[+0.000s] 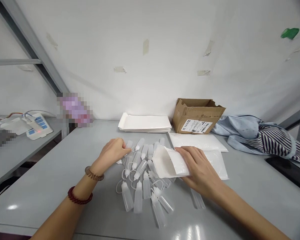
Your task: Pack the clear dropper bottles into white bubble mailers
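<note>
My left hand is closed at the upper left of a pile of translucent squeeze bottles. Its thumb and fingers are pinched around a squeeze bottle that they partly hide. The bottles have white nozzles, and several carry looped cap straps. A white padded envelope is gripped in my right hand, its mouth gaping toward the left over the right side of the pile. Under my right wrist lies another bottle, partly covered.
A stack of white envelopes lies by the wall, beside an open cardboard box. More white mailers lie in front of the box. Bunched cloth and a black phone-like object are at right. A power strip rests on the left table.
</note>
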Demonstrator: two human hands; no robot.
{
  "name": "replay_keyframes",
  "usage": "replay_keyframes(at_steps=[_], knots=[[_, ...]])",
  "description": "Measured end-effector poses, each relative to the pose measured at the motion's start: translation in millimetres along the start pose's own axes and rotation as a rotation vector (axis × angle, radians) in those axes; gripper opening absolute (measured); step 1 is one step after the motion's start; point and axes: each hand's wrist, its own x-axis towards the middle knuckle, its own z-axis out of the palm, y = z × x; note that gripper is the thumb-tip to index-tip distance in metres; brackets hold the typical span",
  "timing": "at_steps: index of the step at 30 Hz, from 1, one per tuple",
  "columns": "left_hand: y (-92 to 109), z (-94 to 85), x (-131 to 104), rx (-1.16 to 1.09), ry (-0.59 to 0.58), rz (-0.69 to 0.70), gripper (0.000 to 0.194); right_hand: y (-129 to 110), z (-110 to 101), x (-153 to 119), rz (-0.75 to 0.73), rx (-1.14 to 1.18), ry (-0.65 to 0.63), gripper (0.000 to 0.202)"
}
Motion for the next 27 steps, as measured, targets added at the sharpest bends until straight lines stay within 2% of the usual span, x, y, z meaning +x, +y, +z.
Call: replay_keyframes(at_steps=[4,8,12,14,19,21,25,27], knots=[[4,4.0,2,-0.061,0.076,0.015,0.022,0,0,0,0.001,0.005,-0.005,0.05],[19,-8.1,-8,-0.216,0.136,0.106,0.027,1,1,0,0.006,-0.006,-0.019,0.048],[39,-14.4,-34,-0.429,0.015,0.308,0.031,1,3,0,0.012,-0.002,-0.03,0.048],[46,-10.8,-43,-0.452,0.032,0.438,0.025,1,4,-1,0.007,0.001,-0.026,0.048],[47,6.0,-48,-0.368,0.12,0.819,0.019,2,5,-2,-0.018,0.012,-0.029,0.048],[45,12.7,-49,-0.293,0.145,0.865,0.021,2,6,-2,-0.012,0.018,-0.03,0.048],[49,26.6,-54,-0.064,0.202,0.842,0.02,3,10,-4,-0.007,0.025,-0.041,0.05],[53,31.9,-58,-0.047,0.2,0.888,0.018,4,12,-4,-0.014,0.027,-0.044,0.051]])
